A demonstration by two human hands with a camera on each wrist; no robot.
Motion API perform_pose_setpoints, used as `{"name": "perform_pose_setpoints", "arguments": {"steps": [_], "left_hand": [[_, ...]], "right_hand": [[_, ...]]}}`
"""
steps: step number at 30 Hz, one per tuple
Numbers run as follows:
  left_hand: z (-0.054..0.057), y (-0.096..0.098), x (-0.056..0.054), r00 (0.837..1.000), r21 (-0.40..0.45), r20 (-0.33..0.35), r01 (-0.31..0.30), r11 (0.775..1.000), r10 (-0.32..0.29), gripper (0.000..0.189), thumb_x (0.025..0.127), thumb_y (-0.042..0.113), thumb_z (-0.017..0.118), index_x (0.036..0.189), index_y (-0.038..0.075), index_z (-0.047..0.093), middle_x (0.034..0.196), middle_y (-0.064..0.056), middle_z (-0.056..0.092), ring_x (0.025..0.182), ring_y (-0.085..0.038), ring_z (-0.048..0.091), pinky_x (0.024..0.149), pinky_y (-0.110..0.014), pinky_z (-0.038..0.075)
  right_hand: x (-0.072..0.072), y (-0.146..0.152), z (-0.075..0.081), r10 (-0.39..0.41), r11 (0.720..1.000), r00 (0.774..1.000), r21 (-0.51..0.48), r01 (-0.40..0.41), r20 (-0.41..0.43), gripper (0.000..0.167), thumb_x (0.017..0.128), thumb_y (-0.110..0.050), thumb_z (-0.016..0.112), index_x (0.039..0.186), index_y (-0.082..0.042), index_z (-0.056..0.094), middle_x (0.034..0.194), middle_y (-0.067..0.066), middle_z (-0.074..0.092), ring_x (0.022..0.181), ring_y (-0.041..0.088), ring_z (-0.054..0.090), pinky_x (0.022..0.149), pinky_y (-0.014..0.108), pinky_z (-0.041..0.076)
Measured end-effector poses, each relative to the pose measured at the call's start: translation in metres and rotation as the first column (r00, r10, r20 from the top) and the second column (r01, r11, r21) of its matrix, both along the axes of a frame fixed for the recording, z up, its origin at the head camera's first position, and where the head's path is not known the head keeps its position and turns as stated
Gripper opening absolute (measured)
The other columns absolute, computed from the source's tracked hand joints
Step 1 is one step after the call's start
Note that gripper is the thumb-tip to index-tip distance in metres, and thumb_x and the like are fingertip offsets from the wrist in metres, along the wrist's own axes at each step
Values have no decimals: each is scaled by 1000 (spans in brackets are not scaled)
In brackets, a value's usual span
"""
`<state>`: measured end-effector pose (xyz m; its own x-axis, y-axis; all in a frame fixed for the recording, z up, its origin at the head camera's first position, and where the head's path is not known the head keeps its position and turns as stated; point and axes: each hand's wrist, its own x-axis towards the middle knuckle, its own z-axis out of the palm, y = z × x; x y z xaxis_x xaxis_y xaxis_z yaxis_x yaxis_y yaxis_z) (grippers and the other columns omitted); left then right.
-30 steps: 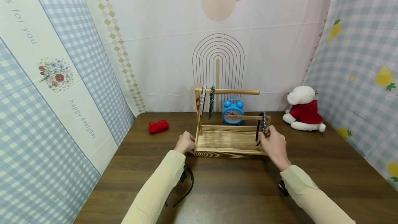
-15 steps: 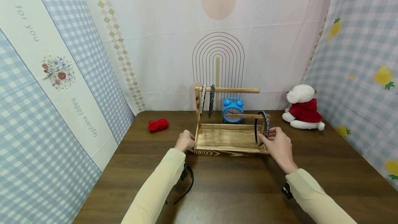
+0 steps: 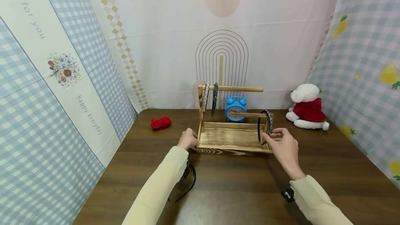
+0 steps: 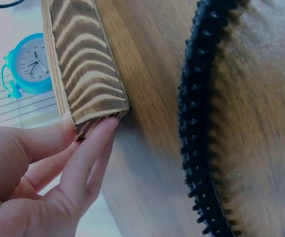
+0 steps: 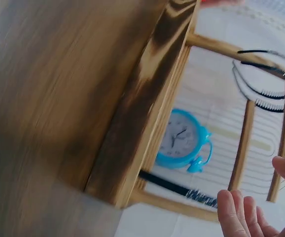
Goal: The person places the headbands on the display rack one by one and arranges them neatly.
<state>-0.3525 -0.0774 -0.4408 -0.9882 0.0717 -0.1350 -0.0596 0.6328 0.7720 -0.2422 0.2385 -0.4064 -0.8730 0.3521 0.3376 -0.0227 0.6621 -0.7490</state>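
Note:
A wooden headband rack with a shallow tray and two horizontal bars stands on the table. My left hand pinches its front left corner between thumb and fingers, as the left wrist view shows. A dark headband with a sparkly outer face hangs over the lower bar at the right. Beside it is my right hand; its thumb and fingers are spread apart in the right wrist view. On the upper bar hang a silvery headband and a dark one, both near the left post.
A black toothed headband lies on the table by my left forearm. Behind the rack stands a blue alarm clock. Red yarn lies at the left back, and a white plush dog in red sits at the right back.
My right hand has loosened its grip on the sparkly headband and shifted slightly right. That headband has turned and hangs on the lower bar. My left hand keeps its place.

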Motion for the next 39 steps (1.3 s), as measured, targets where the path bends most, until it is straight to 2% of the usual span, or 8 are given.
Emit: {"name": "perform_pose_setpoints", "arguments": {"steps": [9,16,20,26,28,34,36,39], "left_hand": [[4,4,-6,1000,-19,4,-18,1000,18,32,80,-7,71,112,-10,68,111,-30,65,62,-29,71,55,-33,63],[6,5,-8,1000,-26,11,5,1000,-5,34,82,-6,71,115,-11,65,116,-31,63,64,-28,71,57,-32,63],[8,4,-7,1000,-36,4,12,999,-12,34,82,-6,70,116,-10,65,116,-30,63,65,-28,71,58,-33,63],[9,3,-5,1000,-47,-5,7,999,-7,31,80,-7,71,111,-10,68,110,-28,66,61,-26,71,55,-32,62],[8,3,-4,1000,-49,-13,1,999,-2,30,79,-7,71,109,-9,69,108,-28,67,60,-26,71,54,-32,62],[4,1,-3,1000,-45,-20,9,999,-10,26,79,-7,70,105,-10,70,105,-28,67,59,-27,70,54,-33,62],[2,1,-2,1000,-49,-13,11,999,-11,24,80,-7,70,104,-10,71,103,-28,68,59,-26,70,54,-33,62],[2,2,0,1000,-57,-9,5,998,-6,22,81,-7,70,103,-10,71,102,-27,69,58,-26,70,53,-32,62]], "right_hand": [[6,-25,-3,123,991,987,-61,-117,100,55,87,-49,70,114,-2,64,103,14,72,85,21,72,66,25,55],[9,-65,-10,340,935,918,-178,-307,204,39,86,-26,76,110,2,67,94,12,73,74,23,71,60,26,57],[16,-95,-14,462,880,844,-256,-400,271,37,85,-21,77,110,3,67,92,9,73,75,28,71,64,34,61],[23,-132,-27,708,686,641,-505,-523,297,43,86,-11,74,118,12,59,98,15,70,84,33,71,70,41,64],[23,-143,-30,744,652,588,-536,-536,318,43,86,-11,73,119,13,58,98,15,69,83,33,71,69,41,64],[18,-171,-34,758,652,489,-514,-557,431,37,86,-11,73,111,11,56,88,16,65,70,24,70,64,39,63],[17,-180,-35,740,671,477,-467,-576,474,32,85,-12,75,101,7,55,81,18,64,63,22,68,62,38,63],[16,-192,-35,698,702,493,-359,-615,520,27,83,-15,77,84,0,54,72,19,63,56,25,68,58,36,61]]}}
